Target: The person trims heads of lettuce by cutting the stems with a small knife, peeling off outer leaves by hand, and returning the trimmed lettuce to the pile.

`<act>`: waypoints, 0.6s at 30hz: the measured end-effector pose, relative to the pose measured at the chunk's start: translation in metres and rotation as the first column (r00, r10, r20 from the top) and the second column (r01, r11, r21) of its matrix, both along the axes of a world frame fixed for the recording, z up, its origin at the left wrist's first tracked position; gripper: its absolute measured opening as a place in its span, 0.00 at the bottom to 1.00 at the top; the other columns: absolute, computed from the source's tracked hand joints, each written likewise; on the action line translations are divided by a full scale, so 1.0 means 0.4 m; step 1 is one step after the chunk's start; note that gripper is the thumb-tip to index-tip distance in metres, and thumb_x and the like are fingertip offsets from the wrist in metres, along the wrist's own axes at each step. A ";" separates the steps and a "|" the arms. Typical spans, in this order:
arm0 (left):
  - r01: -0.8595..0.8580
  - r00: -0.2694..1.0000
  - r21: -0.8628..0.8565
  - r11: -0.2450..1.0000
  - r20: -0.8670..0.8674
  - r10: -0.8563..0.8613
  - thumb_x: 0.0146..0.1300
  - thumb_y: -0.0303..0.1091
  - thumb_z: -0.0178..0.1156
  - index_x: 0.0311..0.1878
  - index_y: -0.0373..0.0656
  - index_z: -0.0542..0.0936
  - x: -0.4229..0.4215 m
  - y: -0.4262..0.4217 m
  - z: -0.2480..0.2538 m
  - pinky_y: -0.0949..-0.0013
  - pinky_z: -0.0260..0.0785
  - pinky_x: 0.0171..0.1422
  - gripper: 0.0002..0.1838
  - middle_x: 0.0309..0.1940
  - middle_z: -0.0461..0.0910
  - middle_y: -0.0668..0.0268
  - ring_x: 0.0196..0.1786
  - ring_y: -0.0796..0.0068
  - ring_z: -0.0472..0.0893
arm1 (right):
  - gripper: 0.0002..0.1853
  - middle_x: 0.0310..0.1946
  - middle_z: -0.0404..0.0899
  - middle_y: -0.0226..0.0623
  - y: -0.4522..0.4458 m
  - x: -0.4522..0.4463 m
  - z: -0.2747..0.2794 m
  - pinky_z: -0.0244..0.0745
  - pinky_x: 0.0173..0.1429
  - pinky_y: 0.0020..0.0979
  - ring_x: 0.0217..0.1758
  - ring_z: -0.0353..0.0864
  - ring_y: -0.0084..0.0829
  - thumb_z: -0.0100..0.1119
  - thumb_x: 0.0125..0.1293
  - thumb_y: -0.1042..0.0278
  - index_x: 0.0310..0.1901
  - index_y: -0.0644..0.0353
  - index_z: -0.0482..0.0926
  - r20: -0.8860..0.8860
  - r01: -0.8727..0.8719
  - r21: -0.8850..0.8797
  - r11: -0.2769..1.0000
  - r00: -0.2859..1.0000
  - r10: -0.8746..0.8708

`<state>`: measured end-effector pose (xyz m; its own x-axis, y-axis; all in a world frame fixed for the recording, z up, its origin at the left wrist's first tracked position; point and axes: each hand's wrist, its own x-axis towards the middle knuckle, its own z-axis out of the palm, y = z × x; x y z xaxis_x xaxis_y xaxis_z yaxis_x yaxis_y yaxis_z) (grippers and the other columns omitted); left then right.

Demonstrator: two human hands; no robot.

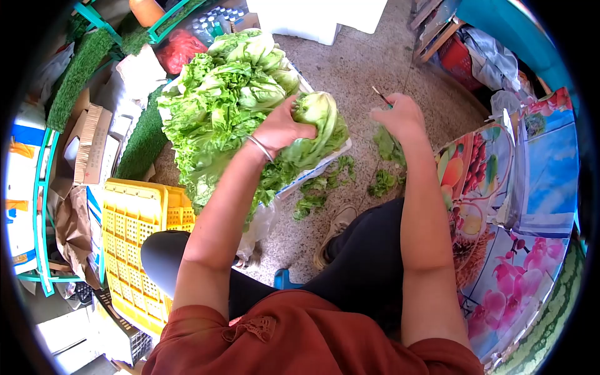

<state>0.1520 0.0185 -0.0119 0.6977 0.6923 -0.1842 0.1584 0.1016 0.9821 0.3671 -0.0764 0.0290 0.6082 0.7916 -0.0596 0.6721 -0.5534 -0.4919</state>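
My left hand (282, 130) is closed around a head of lettuce (320, 111) at the right end of a big heap of lettuce (219, 106). The heap lies in a white box (342, 150), whose rim shows at the right. Out to the right, my right hand (403, 117) is closed on a thin, dark tool that looks like a small knife (379, 94); most of it is hidden by the fingers. Just below that hand is a loose lettuce leaf (389, 147). Whether the hand touches the leaf, I cannot tell.
Trimmed leaves (382, 182) lie on the speckled floor (375, 56) before my feet. A yellow plastic crate (134, 219) stands at my left. Beside my right arm is a surface with a printed flower cover (506, 281). White foam boxes (300, 19) are at the back.
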 end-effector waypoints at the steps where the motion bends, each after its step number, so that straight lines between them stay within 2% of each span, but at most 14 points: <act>1: -0.004 1.000 0.002 1.000 0.005 0.004 0.37 0.31 0.67 0.61 0.24 0.57 0.004 0.006 -0.023 0.71 0.67 0.53 0.46 0.44 0.74 0.54 0.45 0.67 0.75 | 0.21 0.31 0.80 0.41 0.003 0.004 -0.020 0.73 0.42 0.32 0.36 0.80 0.32 0.66 0.46 0.57 0.40 0.61 0.79 0.037 0.040 0.117 0.992 0.998 -0.045; 2: -0.087 0.994 0.163 0.983 -0.052 0.096 0.36 0.36 0.69 0.62 0.23 0.52 0.011 0.013 -0.044 0.71 0.66 0.55 0.51 0.46 0.73 0.50 0.48 0.64 0.75 | 0.21 0.31 0.80 0.40 0.017 -0.022 -0.012 0.74 0.38 0.30 0.32 0.80 0.28 0.68 0.47 0.57 0.40 0.63 0.79 -0.212 0.045 0.205 0.978 0.977 0.000; 3: -0.156 0.976 0.323 0.933 -0.093 0.196 0.35 0.40 0.72 0.63 0.22 0.48 0.019 0.019 -0.066 0.71 0.65 0.57 0.57 0.48 0.72 0.46 0.51 0.61 0.74 | 0.21 0.31 0.80 0.40 0.025 -0.053 -0.009 0.74 0.38 0.30 0.32 0.80 0.28 0.68 0.47 0.57 0.40 0.63 0.79 -0.207 0.039 0.206 0.978 0.978 0.005; 5: -0.153 0.961 0.374 0.915 -0.160 0.226 0.33 0.46 0.75 0.62 0.21 0.49 0.028 -0.014 -0.011 0.71 0.65 0.58 0.60 0.50 0.71 0.43 0.54 0.59 0.73 | 0.17 0.27 0.79 0.37 0.020 -0.131 0.019 0.73 0.31 0.24 0.26 0.78 0.22 0.69 0.47 0.63 0.35 0.66 0.79 -0.558 -0.023 0.313 0.950 0.804 0.204; 6: -0.158 0.954 0.407 0.900 -0.173 0.246 0.32 0.47 0.75 0.61 0.21 0.49 0.034 -0.033 0.010 0.71 0.65 0.58 0.60 0.49 0.71 0.43 0.53 0.59 0.73 | 0.17 0.27 0.79 0.37 0.025 -0.136 0.006 0.73 0.31 0.24 0.26 0.78 0.22 0.69 0.47 0.63 0.35 0.66 0.79 -0.560 -0.022 0.310 0.951 0.803 0.201; 7: -0.163 0.946 0.440 0.883 -0.184 0.267 0.31 0.48 0.76 0.60 0.20 0.50 0.035 -0.046 0.018 0.72 0.65 0.57 0.60 0.49 0.71 0.44 0.52 0.60 0.73 | 0.14 0.26 0.79 0.35 0.035 -0.139 -0.012 0.71 0.29 0.22 0.24 0.76 0.20 0.67 0.48 0.66 0.33 0.66 0.79 -0.555 -0.037 0.402 0.915 0.785 0.275; 8: -0.197 0.965 0.421 0.885 -0.078 0.252 0.37 0.46 0.75 0.58 0.28 0.55 0.033 -0.050 0.002 0.71 0.68 0.53 0.51 0.46 0.73 0.50 0.48 0.65 0.75 | 0.11 0.24 0.78 0.33 0.043 -0.139 -0.025 0.70 0.27 0.20 0.22 0.75 0.18 0.66 0.49 0.70 0.31 0.67 0.78 -0.541 -0.051 0.492 0.869 0.764 0.351; 9: -0.200 0.964 0.423 0.884 -0.077 0.255 0.37 0.46 0.75 0.58 0.28 0.55 0.033 -0.047 -0.007 0.71 0.68 0.53 0.51 0.46 0.73 0.50 0.48 0.65 0.75 | 0.11 0.24 0.78 0.33 0.046 -0.133 -0.035 0.70 0.27 0.20 0.22 0.75 0.18 0.66 0.49 0.70 0.31 0.67 0.78 -0.540 -0.054 0.494 0.868 0.763 0.355; 10: -0.205 0.978 0.147 0.968 0.079 0.195 0.41 0.43 0.73 0.55 0.33 0.57 0.032 -0.047 -0.004 0.71 0.69 0.49 0.44 0.44 0.74 0.54 0.46 0.70 0.75 | 0.09 0.23 0.78 0.32 0.045 -0.129 -0.034 0.70 0.26 0.20 0.22 0.74 0.18 0.65 0.49 0.71 0.30 0.67 0.78 -0.534 -0.052 0.501 0.864 0.767 0.356; 11: -0.144 0.954 -0.135 0.980 0.244 0.174 0.45 0.39 0.71 0.53 0.38 0.60 0.031 -0.047 -0.003 0.72 0.70 0.46 0.37 0.42 0.75 0.58 0.44 0.74 0.75 | 0.08 0.22 0.77 0.31 0.044 -0.126 -0.036 0.69 0.26 0.20 0.22 0.74 0.17 0.64 0.50 0.72 0.29 0.67 0.78 -0.529 -0.049 0.508 0.860 0.771 0.356; 12: -0.120 0.948 -0.200 0.972 0.266 0.172 0.52 0.33 0.67 0.47 0.45 0.62 0.022 -0.049 -0.002 0.73 0.70 0.44 0.25 0.39 0.76 0.64 0.41 0.79 0.75 | 0.08 0.22 0.77 0.31 0.045 -0.124 -0.039 0.69 0.26 0.20 0.22 0.74 0.17 0.64 0.50 0.72 0.29 0.67 0.78 -0.529 -0.049 0.508 0.860 0.770 0.356; 13: -0.120 0.948 -0.200 0.972 0.266 0.172 0.52 0.33 0.67 0.47 0.45 0.62 0.016 -0.050 -0.003 0.73 0.70 0.44 0.25 0.39 0.76 0.64 0.41 0.79 0.75 | 0.07 0.22 0.77 0.31 0.044 -0.124 -0.035 0.70 0.27 0.20 0.21 0.74 0.18 0.63 0.50 0.72 0.29 0.67 0.78 -0.548 -0.051 0.493 0.869 0.758 0.355; 15: -0.077 0.914 -0.351 0.933 0.349 0.206 0.52 0.30 0.66 0.46 0.46 0.63 0.007 -0.050 -0.003 0.72 0.68 0.47 0.23 0.39 0.76 0.65 0.41 0.77 0.75 | 0.07 0.23 0.78 0.31 0.044 -0.127 -0.033 0.70 0.27 0.20 0.21 0.74 0.18 0.62 0.50 0.73 0.29 0.67 0.78 -0.565 -0.053 0.478 0.877 0.746 0.353; 18: -0.099 0.917 -0.303 0.948 0.343 0.205 0.51 0.28 0.67 0.46 0.46 0.63 0.001 -0.051 -0.009 0.73 0.68 0.49 0.24 0.39 0.75 0.65 0.43 0.77 0.75 | 0.09 0.23 0.78 0.31 0.038 -0.137 -0.033 0.70 0.28 0.21 0.21 0.74 0.18 0.63 0.50 0.71 0.29 0.67 0.77 -0.567 -0.105 0.496 0.862 0.713 0.413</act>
